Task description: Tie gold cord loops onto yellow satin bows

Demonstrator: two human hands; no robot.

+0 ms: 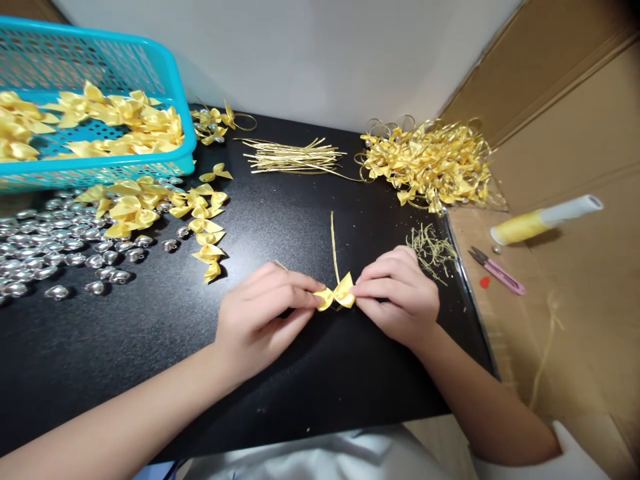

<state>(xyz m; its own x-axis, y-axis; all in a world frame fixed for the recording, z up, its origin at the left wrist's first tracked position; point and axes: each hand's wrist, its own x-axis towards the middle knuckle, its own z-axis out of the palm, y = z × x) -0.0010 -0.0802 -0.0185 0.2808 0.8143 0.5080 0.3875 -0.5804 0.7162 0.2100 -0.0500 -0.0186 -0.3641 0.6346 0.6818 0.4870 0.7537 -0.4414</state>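
Note:
My left hand (263, 310) and my right hand (395, 293) both pinch a small yellow ribbon bow (336, 295) just above the black table (150, 347), one on each wing. A thin gold cord (333, 243) rises from the bow's middle and points away from me. The fingers of both hands are closed on the bow.
A turquoise basket (125, 100) with yellow bows stands at the back left. Loose bows (200, 220) and several silver beads (55, 247) lie left. Cut gold cords (290, 157) and a heap of finished bows (430, 163) lie behind. Thread spool (540, 220) and pink snips (497, 270) rest on cardboard at right.

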